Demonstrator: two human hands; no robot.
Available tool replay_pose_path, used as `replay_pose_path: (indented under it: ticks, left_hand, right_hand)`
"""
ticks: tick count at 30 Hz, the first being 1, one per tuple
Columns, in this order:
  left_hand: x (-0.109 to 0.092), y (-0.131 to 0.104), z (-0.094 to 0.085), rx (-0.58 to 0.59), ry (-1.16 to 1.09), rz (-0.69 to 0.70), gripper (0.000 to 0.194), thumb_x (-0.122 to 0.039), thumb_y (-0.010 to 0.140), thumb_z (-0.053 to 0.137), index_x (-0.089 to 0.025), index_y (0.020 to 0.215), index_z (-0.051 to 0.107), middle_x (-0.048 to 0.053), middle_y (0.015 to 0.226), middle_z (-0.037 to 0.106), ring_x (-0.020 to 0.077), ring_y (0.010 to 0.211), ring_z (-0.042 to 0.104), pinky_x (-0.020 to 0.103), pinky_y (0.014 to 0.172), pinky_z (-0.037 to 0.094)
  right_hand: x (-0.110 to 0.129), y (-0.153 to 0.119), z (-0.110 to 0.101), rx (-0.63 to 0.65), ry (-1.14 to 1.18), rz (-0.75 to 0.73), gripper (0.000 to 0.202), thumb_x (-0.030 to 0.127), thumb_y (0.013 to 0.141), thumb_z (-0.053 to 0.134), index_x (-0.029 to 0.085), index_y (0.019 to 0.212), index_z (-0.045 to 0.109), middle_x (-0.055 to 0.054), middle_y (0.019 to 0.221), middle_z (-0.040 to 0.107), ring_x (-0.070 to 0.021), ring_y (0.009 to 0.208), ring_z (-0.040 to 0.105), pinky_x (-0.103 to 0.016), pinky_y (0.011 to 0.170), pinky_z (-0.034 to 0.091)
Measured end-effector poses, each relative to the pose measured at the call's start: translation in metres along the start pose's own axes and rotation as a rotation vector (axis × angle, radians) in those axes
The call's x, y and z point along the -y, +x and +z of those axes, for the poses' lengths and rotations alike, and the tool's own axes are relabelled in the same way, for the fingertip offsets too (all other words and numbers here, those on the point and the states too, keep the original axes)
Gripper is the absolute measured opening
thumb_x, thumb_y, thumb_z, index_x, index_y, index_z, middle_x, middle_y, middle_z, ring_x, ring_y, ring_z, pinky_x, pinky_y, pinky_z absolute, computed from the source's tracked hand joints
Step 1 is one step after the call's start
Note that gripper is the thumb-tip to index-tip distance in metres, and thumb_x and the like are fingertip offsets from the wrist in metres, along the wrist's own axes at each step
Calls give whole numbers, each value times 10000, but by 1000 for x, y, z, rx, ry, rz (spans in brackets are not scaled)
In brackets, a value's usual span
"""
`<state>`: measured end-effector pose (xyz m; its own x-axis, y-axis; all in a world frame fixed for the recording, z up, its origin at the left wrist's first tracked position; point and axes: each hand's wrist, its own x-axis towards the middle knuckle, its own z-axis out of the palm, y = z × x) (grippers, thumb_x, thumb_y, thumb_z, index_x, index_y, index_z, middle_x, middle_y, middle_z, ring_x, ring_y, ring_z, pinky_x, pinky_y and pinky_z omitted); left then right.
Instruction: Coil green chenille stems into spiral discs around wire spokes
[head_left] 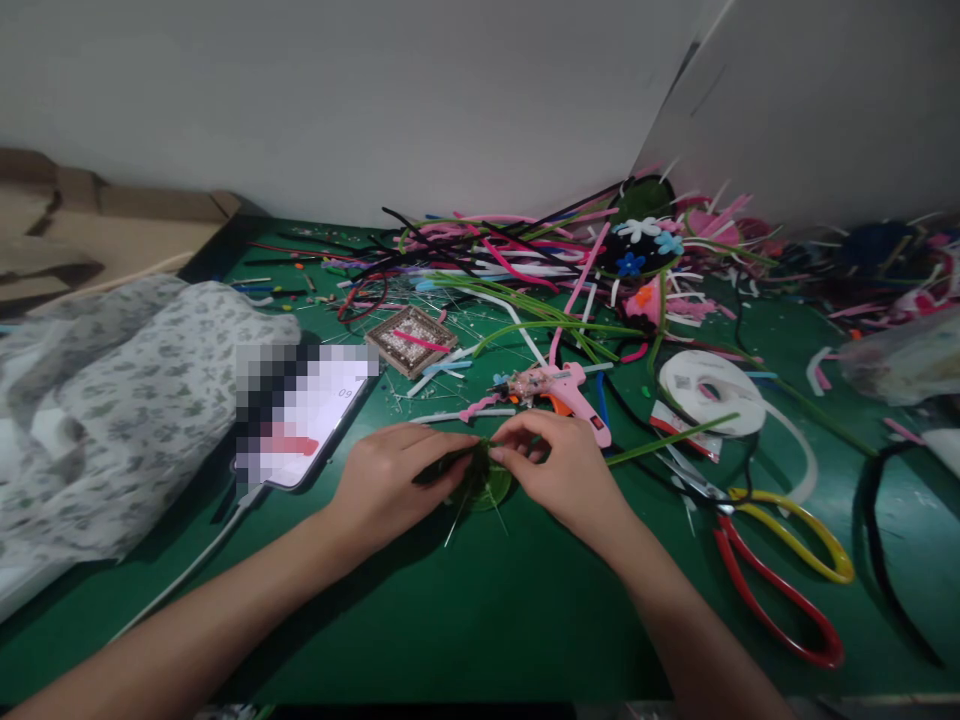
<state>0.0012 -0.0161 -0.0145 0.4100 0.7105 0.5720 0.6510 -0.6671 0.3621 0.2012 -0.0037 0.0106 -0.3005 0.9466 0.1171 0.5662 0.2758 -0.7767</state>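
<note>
Near the front middle of the green table, my left hand (pixel 397 478) and my right hand (pixel 551 462) meet over a round green piece (pixel 487 488). Fingers of both hands are closed on its dark green upper part, partly hidden between the fingertips. Thin pale wires stick out of the piece toward me. From beside my right hand a long green pipe cleaner (pixel 675 440) runs out to the right. A pink glue gun (pixel 574 390) lies just beyond my hands.
Scissors (pixel 780 590) with red and yellow handles and a white ribbon roll (pixel 709 392) lie right. A lit phone (pixel 315 415) with a cable and patterned cloth (pixel 142 390) are left. Behind are a square beaded tray (pixel 411 341) and piled pipe cleaners (pixel 502 250).
</note>
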Motion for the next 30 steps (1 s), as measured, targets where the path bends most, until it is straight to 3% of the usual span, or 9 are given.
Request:
replay_pose_path:
  ticks: [30]
  left_hand:
    - [3,1,2,19,-50,50,183,-155,839,612,-205,983,712,23,841,754,157,735,693,277,664,555]
  right_hand:
    - [0,-2,0,22,-14,-19,89,137,773,651,218,806,664,3,754,654,-140,680,588,-263,604,448]
